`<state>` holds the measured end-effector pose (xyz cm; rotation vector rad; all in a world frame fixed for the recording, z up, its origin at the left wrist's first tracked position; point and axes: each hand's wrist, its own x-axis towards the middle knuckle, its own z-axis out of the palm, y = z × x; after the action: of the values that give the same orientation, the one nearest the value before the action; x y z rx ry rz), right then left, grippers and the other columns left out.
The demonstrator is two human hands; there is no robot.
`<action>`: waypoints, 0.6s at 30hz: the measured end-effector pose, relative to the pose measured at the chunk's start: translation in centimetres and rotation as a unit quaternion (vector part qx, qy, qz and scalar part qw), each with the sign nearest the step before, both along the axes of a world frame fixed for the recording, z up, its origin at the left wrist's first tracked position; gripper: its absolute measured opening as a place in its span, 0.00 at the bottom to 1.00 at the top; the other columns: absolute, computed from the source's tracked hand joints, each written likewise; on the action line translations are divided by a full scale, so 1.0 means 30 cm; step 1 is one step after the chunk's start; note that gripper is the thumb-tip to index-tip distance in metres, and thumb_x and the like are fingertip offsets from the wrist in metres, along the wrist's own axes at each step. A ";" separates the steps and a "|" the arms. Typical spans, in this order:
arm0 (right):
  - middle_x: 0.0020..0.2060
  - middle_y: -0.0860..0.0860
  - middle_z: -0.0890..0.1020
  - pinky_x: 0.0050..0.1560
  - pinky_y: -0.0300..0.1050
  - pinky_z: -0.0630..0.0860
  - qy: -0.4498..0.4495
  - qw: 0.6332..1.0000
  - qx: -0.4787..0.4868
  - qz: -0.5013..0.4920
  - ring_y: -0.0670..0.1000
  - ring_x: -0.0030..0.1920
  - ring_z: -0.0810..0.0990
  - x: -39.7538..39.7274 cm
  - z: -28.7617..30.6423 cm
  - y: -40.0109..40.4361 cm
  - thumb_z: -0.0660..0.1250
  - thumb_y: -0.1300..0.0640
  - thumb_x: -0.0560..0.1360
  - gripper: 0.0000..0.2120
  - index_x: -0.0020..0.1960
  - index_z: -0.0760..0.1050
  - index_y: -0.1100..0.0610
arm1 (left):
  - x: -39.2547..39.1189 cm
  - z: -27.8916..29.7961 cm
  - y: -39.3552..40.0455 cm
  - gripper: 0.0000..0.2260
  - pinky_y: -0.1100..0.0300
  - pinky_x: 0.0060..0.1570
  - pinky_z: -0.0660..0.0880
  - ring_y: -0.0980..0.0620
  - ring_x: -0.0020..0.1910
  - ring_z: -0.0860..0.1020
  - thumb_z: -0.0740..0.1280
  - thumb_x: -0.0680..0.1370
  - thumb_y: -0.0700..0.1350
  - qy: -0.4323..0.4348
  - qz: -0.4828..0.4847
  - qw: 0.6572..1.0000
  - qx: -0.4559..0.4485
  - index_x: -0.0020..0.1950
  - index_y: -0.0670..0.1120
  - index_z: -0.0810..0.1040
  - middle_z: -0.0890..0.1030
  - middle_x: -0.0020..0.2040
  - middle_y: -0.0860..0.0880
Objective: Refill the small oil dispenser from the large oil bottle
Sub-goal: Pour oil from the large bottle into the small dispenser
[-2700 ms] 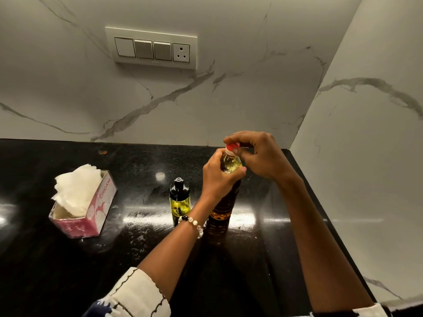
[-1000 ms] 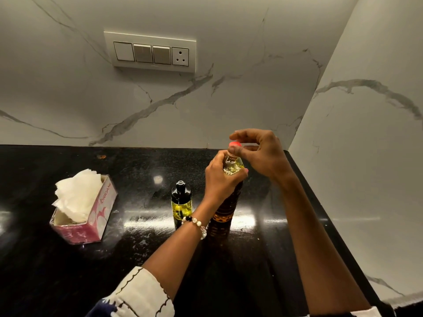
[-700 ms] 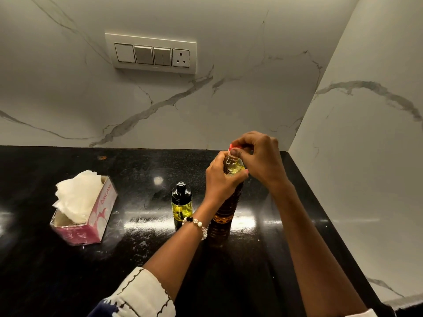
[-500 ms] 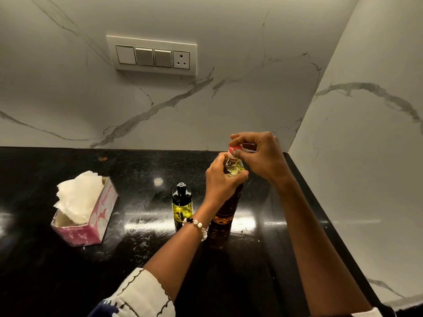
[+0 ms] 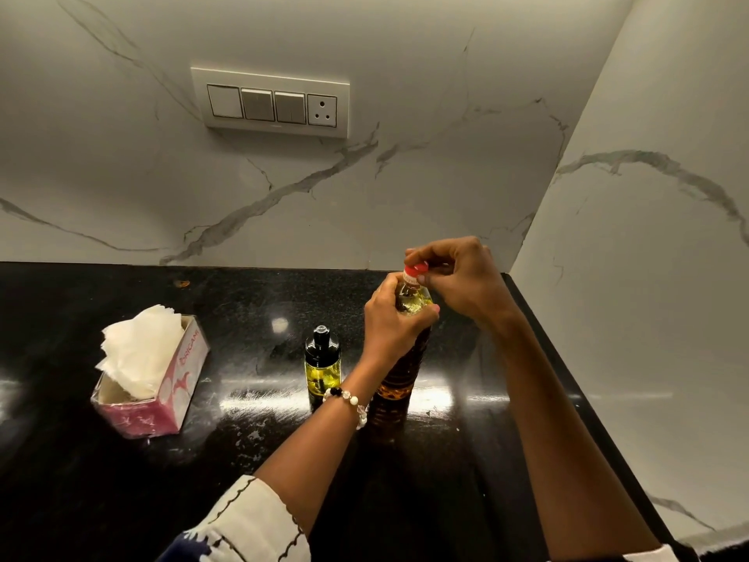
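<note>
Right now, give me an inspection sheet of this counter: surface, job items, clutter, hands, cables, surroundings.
Surface: black counter, glossy, with pale smears near the bottles.
Job's things: large oil bottle upright, red cap on; small oil dispenser upright just left of it, black top on, partly filled.
Clutter: pink tissue box, tissues sticking out.
Hands: left hand wrapped round the bottle's neck; right hand, fingers pinching the cap.
Cables: nothing seen.
Surroundings: marble walls meeting at a corner; switch panel with a socket.
</note>
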<state>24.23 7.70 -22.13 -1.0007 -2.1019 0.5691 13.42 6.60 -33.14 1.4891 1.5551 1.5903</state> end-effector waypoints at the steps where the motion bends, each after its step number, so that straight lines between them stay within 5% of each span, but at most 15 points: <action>1: 0.52 0.54 0.83 0.52 0.42 0.80 0.013 1.000 -0.005 -0.001 0.49 0.52 0.82 -0.003 0.002 -0.001 0.74 0.62 0.69 0.12 0.53 0.80 0.62 | 0.000 0.000 0.001 0.19 0.49 0.46 0.79 0.53 0.45 0.80 0.72 0.66 0.55 0.000 -0.002 1.000 -0.001 0.54 0.51 0.74 0.80 0.46 0.51; 6: 0.41 0.52 0.82 0.40 0.28 0.70 -0.019 0.993 0.086 -0.075 0.45 0.39 0.77 -0.037 -0.019 -0.008 0.75 0.53 0.68 0.14 0.48 0.82 0.60 | -0.002 -0.006 0.010 0.20 0.50 0.49 0.79 0.54 0.49 0.79 0.74 0.67 0.54 0.007 -0.002 1.000 0.000 0.56 0.52 0.74 0.80 0.49 0.52; 14: 0.51 0.55 0.84 0.54 0.41 0.79 -0.038 0.999 -0.006 0.018 0.47 0.51 0.82 -0.007 0.021 0.010 0.71 0.67 0.70 0.09 0.50 0.81 0.61 | 0.000 0.000 0.001 0.19 0.51 0.45 0.79 0.53 0.44 0.79 0.71 0.65 0.55 0.000 -0.001 1.000 0.008 0.52 0.51 0.74 0.80 0.44 0.51; 18: 0.52 0.53 0.83 0.55 0.42 0.78 0.005 1.000 0.007 0.006 0.47 0.52 0.81 -0.017 0.004 0.005 0.74 0.59 0.69 0.14 0.54 0.80 0.60 | 0.000 -0.006 0.006 0.20 0.50 0.48 0.79 0.54 0.47 0.79 0.72 0.67 0.55 0.000 -0.006 1.000 0.008 0.56 0.52 0.74 0.80 0.48 0.52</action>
<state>23.71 7.85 -22.02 -0.9754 -2.1022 0.5626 13.41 6.79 -33.32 1.5053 1.5343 1.5991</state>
